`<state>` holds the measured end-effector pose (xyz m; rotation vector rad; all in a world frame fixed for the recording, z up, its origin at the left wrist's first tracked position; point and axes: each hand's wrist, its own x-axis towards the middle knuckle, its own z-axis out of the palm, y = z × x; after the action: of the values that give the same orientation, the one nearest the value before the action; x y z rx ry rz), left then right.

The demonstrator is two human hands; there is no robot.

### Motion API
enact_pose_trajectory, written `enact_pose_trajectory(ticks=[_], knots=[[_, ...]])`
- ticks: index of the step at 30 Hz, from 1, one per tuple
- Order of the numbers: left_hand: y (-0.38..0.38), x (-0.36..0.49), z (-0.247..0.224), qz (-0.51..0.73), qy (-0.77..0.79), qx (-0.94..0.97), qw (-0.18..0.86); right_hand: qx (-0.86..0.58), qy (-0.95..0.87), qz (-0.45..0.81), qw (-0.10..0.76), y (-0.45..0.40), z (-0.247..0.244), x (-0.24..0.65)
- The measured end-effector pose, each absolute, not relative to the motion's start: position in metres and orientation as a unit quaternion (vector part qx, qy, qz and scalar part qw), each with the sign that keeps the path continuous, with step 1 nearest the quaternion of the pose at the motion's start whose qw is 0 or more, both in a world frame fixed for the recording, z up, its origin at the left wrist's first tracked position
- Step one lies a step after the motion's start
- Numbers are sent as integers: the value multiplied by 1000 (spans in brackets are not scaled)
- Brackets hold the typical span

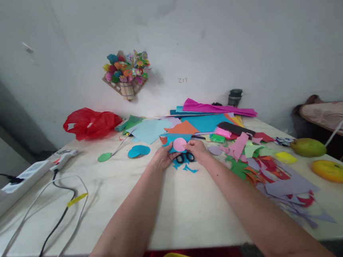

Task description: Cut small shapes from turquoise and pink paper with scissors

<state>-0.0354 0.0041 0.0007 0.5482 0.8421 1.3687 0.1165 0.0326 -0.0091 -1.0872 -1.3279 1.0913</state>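
A pink paper circle [179, 145] is held over blue paper [170, 139] in the middle of the table. My right hand [196, 150] pinches the circle's right edge between closed fingers. On its lower left side, my left hand [164, 156] is bent around the blue paper and circle, its fingers partly curled. Black-handled scissors [185, 158] lie just below the circle, between my hands, with their blades hidden. Small blue scraps [190, 169] are scattered nearer to me. Left of my hands rests a blue heart-like paper shape [138, 151].
Coloured scraps [289, 183] and mangoes [332, 171] lie at the right. Paper sheets [202, 122] and a black phone-like object [236, 129] lie behind. A red plastic bag [92, 124], a green circle [104, 157] and a power strip [26, 177] with cables are at the left.
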Motion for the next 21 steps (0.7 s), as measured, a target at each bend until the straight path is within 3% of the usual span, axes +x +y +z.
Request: enact_pose_trajectory(ticks=[21], knots=[[4,-34,-1,601,383,267,648,-471,-574,432,512,30,-4,117]])
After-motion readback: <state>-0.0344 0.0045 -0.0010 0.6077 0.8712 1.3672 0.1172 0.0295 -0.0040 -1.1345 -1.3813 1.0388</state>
